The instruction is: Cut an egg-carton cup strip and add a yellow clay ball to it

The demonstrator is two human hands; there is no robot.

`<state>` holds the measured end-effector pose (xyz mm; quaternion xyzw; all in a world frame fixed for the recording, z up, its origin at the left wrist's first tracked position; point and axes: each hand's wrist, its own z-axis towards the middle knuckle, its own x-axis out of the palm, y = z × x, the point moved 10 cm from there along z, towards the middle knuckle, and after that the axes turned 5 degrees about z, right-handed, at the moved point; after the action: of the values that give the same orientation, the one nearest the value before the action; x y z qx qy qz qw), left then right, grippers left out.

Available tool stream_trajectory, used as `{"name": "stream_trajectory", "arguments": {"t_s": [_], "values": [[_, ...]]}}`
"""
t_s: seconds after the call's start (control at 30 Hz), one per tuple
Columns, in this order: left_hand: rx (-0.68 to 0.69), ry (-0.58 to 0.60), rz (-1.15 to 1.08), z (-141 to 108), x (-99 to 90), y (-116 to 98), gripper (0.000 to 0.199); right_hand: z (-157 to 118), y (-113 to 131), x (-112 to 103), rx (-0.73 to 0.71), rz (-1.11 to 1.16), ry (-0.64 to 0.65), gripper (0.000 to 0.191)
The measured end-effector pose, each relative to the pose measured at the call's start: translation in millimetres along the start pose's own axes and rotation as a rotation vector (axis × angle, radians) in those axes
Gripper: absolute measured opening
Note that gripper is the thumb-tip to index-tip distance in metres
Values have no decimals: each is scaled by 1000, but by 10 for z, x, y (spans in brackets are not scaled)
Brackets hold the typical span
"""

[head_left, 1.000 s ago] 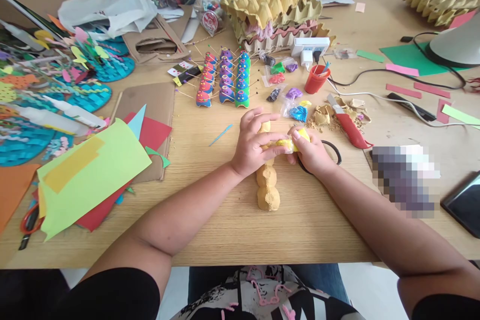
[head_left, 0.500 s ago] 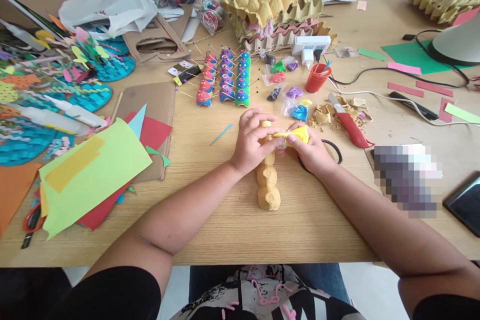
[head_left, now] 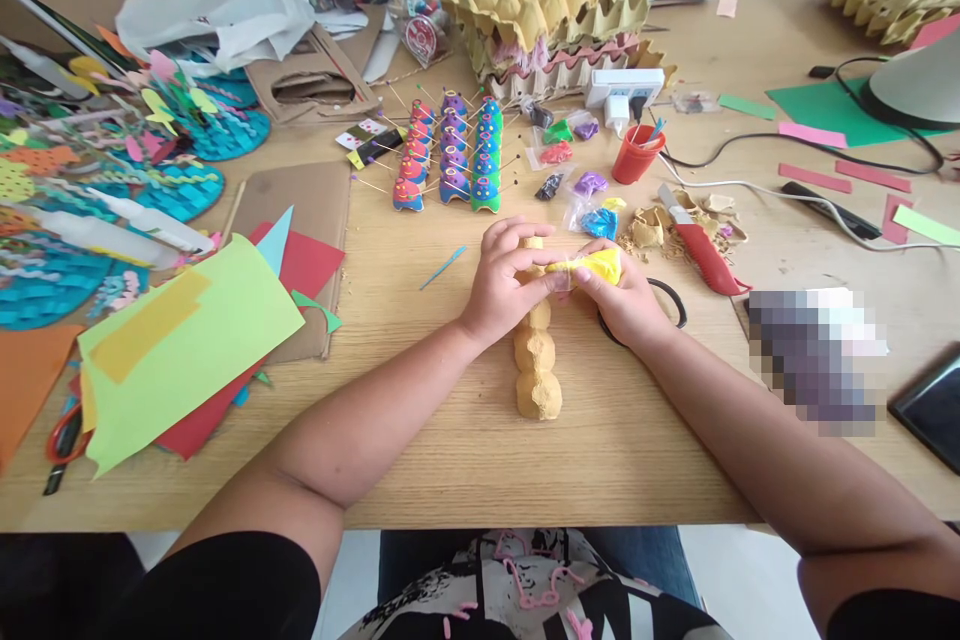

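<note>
Between our hands, the yellow clay packet (head_left: pixel 605 266) shifts slightly farther from us.
Our left fingers (head_left: pixel 531 262) pinch its narrow end while our right fingers (head_left: pixel 595 288) grip its fuller part, above or just beside the bare egg-carton strip (head_left: pixel 537 392) on the surface (head_left: pixel 420 430). Beyond, three egg-carton caterpillars (head_left: pixel 454 163) appear finished, with paint, faces and pins; ours, we judge, has its cups cut, with colouring and decorating left.

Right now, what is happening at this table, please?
A person's left hand and right hand hold a yellow packet between their fingers. A bumpy cardboard strip, unpainted and partly hidden by the left hand, lies on the table. Farther back are three painted strips; a red-handled knife lies to the right.
</note>
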<state>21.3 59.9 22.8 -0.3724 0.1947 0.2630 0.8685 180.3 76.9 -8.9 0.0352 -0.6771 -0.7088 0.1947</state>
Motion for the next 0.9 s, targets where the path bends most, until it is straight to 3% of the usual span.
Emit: {"name": "stream_trajectory", "arguments": {"t_s": [0.23,0.57,0.8,0.9], "values": [[18,8,37,17,-15,-30,24,2,-14,-36,19,15,-54,62],[58,-78,-33,11,-51,-88,32,26,-14,-87,18,88,-108,63],[-73,-83,-55,12,-38,48,43,28,-32,-144,37,122,-155,67],[-154,-180,-146,-22,-95,160,45,33,-33,-141,27,152,-145,64]]}}
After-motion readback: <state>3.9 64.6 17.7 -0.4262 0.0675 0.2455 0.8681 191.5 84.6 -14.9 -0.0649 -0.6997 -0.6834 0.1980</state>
